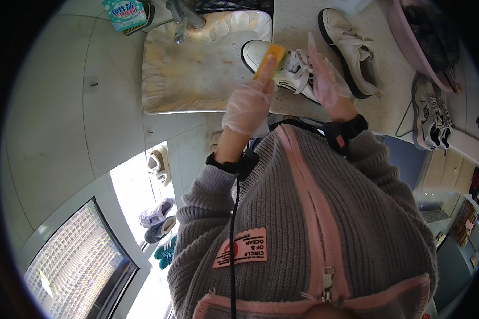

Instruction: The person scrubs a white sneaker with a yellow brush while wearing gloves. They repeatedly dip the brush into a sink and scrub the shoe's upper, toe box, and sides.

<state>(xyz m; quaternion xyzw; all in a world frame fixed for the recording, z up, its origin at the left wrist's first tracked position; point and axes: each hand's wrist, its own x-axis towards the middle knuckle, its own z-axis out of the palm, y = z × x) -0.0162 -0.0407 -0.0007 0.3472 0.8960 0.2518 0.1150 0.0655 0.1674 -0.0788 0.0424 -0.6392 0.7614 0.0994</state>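
A white lace-up sneaker [300, 71] with a dark sole edge lies with its toe over the rim of the marbled sink [199, 75]. In a clear plastic glove, my left hand [249, 101] grips an orange-yellow block [272, 58], perhaps a sponge or brush, against the sneaker near its toe. My right hand [325, 81], also gloved, is at the heel end with its fingers stretched along the shoe; the glove hides the heel and opening. The matching white sneaker [353, 52] rests on the speckled countertop [291, 20], just right of that hand.
A metal faucet [183, 18] overhangs the sink, beside a turquoise packet [123, 14] bearing writing. At right are a pink basin [413, 44] with dark cloth, grey-white sneakers [429, 113] and a wire hanger [405, 123]. A black cable [235, 223] hangs from my left wrist.
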